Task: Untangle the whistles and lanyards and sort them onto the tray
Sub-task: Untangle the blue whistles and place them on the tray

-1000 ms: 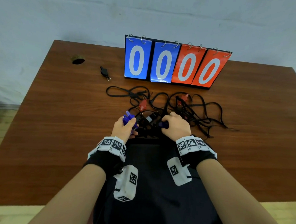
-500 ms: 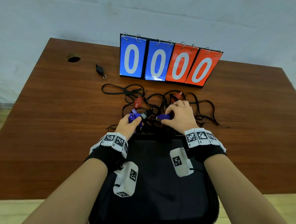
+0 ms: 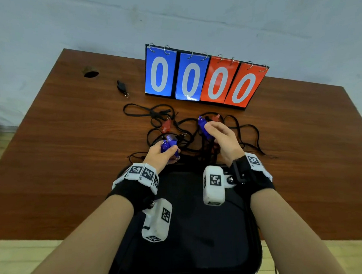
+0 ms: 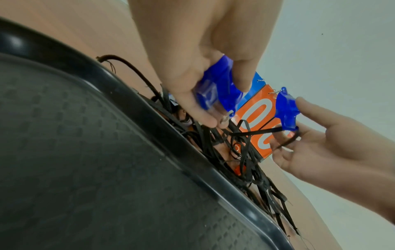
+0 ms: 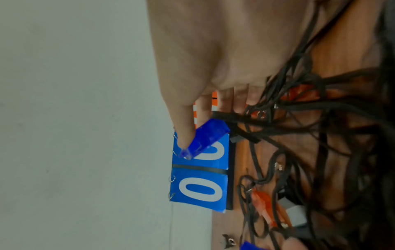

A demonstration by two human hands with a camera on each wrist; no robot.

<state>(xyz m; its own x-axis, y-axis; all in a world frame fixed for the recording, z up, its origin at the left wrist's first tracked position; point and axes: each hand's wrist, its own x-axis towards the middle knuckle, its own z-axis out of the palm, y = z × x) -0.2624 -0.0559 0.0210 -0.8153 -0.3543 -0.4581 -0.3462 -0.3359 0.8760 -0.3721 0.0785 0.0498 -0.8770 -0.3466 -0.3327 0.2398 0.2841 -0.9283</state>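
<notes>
A tangle of black lanyards (image 3: 182,128) lies on the wooden table just beyond the black tray (image 3: 192,231). My left hand (image 3: 168,152) pinches a blue whistle (image 3: 168,144) at the tray's far edge; in the left wrist view the same blue whistle (image 4: 215,91) sits between thumb and fingers. My right hand (image 3: 210,130) holds a second blue whistle (image 3: 202,125), raised above the tangle, with black cord hanging from it (image 4: 256,132). In the right wrist view the thumb lies along this whistle (image 5: 205,140). Two red whistles (image 3: 166,126) (image 3: 215,117) remain among the cords.
A flip scoreboard (image 3: 202,79) showing zeros stands behind the tangle. A lone black whistle (image 3: 121,86) lies to its left, near a round hole (image 3: 91,73) in the table. Bare wood stretches out on both sides of the tray.
My right hand has lifted its blue whistle up and away from me toward the scoreboard, drawing cords taut. My left hand keeps its whistle near the tray's edge.
</notes>
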